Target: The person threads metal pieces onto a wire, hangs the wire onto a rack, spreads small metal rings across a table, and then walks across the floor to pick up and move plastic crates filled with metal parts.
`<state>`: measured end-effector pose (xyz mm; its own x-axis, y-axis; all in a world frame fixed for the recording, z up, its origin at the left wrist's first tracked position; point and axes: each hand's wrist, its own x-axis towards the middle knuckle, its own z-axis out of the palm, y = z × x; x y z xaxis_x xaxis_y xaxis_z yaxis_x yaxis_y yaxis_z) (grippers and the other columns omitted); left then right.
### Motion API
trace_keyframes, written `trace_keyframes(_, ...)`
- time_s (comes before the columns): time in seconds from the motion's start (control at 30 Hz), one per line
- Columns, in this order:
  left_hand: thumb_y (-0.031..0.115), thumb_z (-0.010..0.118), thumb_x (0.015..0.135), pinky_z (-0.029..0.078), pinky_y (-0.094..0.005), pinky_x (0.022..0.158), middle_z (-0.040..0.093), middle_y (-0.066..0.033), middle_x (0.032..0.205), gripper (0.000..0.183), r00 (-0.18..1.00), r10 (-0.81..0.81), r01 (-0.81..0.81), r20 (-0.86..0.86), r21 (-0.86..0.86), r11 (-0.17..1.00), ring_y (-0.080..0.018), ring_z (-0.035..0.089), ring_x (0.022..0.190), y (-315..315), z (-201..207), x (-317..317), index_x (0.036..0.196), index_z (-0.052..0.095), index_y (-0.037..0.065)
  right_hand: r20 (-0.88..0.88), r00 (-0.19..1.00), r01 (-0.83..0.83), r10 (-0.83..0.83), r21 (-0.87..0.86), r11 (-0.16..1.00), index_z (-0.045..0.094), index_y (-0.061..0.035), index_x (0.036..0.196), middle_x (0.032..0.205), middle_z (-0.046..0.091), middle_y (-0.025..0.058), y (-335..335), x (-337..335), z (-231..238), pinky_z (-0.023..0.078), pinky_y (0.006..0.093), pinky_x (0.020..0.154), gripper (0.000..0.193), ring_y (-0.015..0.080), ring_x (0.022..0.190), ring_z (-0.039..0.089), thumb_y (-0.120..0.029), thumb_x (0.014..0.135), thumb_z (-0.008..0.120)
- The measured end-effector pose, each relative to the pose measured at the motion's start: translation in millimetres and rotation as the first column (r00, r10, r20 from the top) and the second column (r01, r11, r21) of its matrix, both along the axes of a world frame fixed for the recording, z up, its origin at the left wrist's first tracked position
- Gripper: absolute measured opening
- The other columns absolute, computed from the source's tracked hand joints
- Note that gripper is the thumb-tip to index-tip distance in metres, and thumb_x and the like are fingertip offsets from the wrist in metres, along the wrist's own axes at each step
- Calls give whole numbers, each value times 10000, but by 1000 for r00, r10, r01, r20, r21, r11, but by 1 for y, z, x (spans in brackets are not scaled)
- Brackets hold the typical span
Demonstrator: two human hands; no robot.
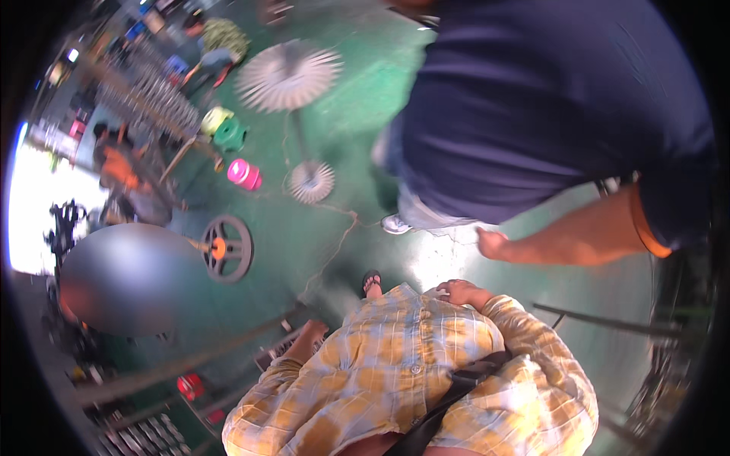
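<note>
My right hand (462,292) is beside the front hem of my yellow plaid shirt (395,334), its fingers bent inward. A small pale patch shows at the fingertips; I cannot make out what it is. Low at my left side hangs my left hand (312,331), close to a long metal rail (190,363). It is dark and smeared, so its fingers do not show clearly. Below the shirt one sandalled foot (372,283) stands on the green floor (334,251). A dark strap (449,399) crosses my shirt.
A person in a dark blue shirt (532,114) stands close ahead, right. Ahead left are a finned stand (289,76), a spoked wheel (227,248), a pink container (244,174) and green stool (230,134). People (224,42) work far left. Another rail (608,322) lies right.
</note>
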<state>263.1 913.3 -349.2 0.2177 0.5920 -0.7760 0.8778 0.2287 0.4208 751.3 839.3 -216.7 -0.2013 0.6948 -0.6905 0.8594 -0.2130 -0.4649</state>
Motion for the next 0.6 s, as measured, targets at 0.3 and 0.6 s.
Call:
trace_keyframes(0.3,297,575,703,485,-380,613,645,-155,786,303,843,-533,531,-72,-52,846,-279,624,671,99,-19,151,847,657,44,-95,983,152,-159,-74,986,598,-78,1012,877,607,143,-45,81,-23,446,385,761,362,289,832,575,-364,794,559)
trace_keyframes(0.6,298,593,699,479,-363,548,635,-137,695,295,874,-485,485,-22,67,872,-251,607,563,179,-3,311,838,656,45,-322,915,363,-241,403,840,575,-43,1057,940,618,102,186,265,131,460,317,768,475,192,835,582,-326,702,715)
